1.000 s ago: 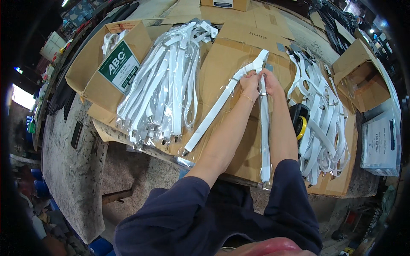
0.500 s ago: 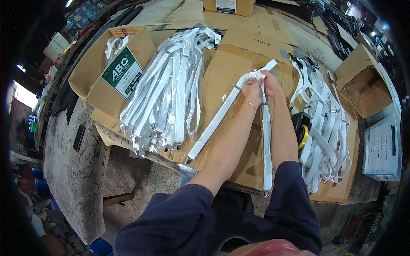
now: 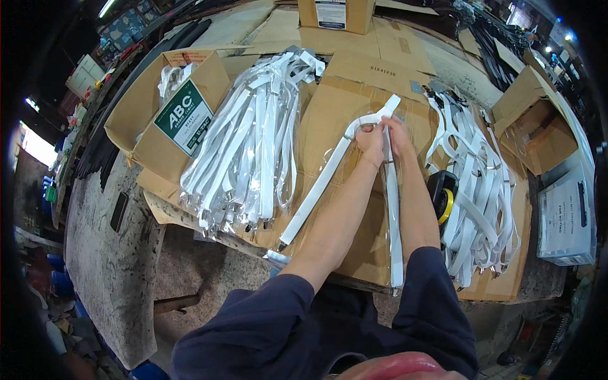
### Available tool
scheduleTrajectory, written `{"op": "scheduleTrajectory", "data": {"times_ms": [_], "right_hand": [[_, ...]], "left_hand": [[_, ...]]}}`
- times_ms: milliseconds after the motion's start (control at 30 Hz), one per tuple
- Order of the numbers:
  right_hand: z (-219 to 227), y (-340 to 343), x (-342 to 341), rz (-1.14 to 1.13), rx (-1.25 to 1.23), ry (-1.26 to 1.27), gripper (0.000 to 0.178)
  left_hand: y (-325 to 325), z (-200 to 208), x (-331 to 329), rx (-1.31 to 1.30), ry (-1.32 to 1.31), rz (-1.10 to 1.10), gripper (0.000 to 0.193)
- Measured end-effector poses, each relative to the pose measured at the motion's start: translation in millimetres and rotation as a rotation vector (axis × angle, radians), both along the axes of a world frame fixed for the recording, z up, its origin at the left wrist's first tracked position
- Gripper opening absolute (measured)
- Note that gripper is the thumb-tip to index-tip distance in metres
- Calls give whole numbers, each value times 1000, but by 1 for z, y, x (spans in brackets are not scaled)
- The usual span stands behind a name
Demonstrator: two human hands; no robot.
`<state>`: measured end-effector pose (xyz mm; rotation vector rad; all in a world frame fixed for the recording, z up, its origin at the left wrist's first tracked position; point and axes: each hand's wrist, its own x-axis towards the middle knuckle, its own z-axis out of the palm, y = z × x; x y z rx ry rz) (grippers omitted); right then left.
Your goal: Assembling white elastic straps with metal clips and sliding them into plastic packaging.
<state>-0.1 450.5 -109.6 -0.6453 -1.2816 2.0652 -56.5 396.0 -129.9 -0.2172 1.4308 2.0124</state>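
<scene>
A pair of white suspenders (image 3: 318, 192) lies on the cardboard, its two straps spread in an upside-down V and joined near the top. One short white end points up and to the right past the join. My left hand (image 3: 371, 144) is closed on the left strap just below the join. Close beside it, my right hand (image 3: 398, 135) pinches the suspenders at the join, fingers bent. A metal clip shows at the lower end of the left strap. My right forearm lies alongside the right strap.
Left of me lies a pile of bagged white suspenders (image 3: 263, 139), beside an open cardboard box (image 3: 130, 123). On the right are loose white suspenders (image 3: 472, 190) and a black-and-yellow tape measure (image 3: 445, 195). Further right stand an open carton (image 3: 538, 120) and a clear plastic bin (image 3: 567, 218).
Both hands have drawn slightly down and nearer to me at the join. The short upper end now points more upward, and the join shows more openly above my fingers.
</scene>
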Motion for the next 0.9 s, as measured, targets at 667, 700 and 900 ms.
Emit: {"op": "scheduleTrajectory", "data": {"times_ms": [667,700,900], "right_hand": [[56,-38,32,245,98,132,28],[73,-54,35,249,83,124,28],[149,-115,57,332,294,46,31]], "left_hand": [[-118,111,-82,-173,893,-917,22],[-132,119,-80,-80,886,-913,19],[-207,181,-42,126,736,-850,18]]}}
